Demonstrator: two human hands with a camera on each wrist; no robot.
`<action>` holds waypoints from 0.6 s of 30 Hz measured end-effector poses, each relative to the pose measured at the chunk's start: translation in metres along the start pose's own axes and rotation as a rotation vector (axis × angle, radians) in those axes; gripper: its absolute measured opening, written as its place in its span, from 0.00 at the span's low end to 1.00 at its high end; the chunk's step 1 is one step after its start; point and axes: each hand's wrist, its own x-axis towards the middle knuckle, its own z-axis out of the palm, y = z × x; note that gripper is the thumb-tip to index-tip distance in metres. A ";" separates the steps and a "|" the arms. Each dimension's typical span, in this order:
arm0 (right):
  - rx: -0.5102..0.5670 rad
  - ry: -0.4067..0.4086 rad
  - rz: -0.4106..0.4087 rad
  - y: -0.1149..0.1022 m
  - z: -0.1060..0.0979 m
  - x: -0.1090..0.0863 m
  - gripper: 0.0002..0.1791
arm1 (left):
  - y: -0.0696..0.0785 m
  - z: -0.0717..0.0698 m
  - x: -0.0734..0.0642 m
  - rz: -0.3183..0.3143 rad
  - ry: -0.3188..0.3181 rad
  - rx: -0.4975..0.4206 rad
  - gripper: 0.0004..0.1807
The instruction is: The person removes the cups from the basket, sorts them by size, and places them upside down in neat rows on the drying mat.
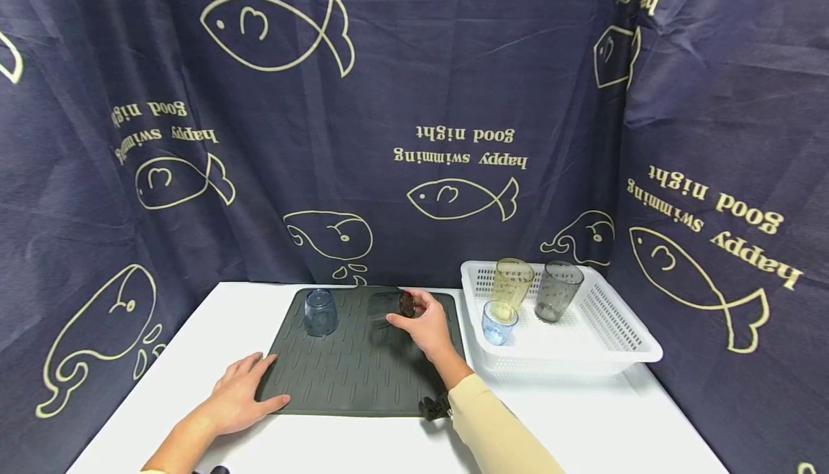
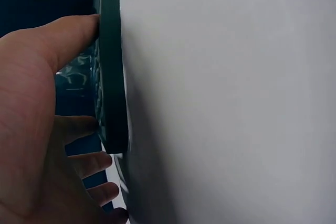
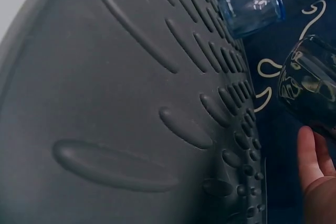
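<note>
In the head view my right hand [image 1: 424,323] grips a dark grey drinking glass [image 1: 406,304] near its base. The glass lies tilted on its side in the air over the ribbed grey mat [image 1: 350,388], its mouth pointing left. The right wrist view shows the same glass [image 3: 310,85] above the fingertips. A blue glass [image 1: 321,313] stands on the mat's back left part. My left hand [image 1: 236,398] rests at the mat's front left corner with its fingers spread. The thumb touches the mat's edge in the left wrist view.
On the right of the white table [image 1: 550,416] stands a white perforated basket [image 1: 622,316]. Inside are a yellow glass [image 1: 512,283], a grey glass [image 1: 558,290] and a small light-blue glass [image 1: 499,323]. A dark-blue curtain [image 1: 388,100] hangs behind and at both sides.
</note>
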 end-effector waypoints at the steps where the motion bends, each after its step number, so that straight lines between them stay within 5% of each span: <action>1: -0.005 -0.001 0.001 0.000 0.000 0.001 0.34 | 0.000 -0.001 0.000 -0.005 -0.007 0.003 0.50; 18: -0.113 -0.009 -0.005 0.000 0.002 0.011 0.38 | -0.001 -0.004 0.002 -0.035 -0.048 0.071 0.55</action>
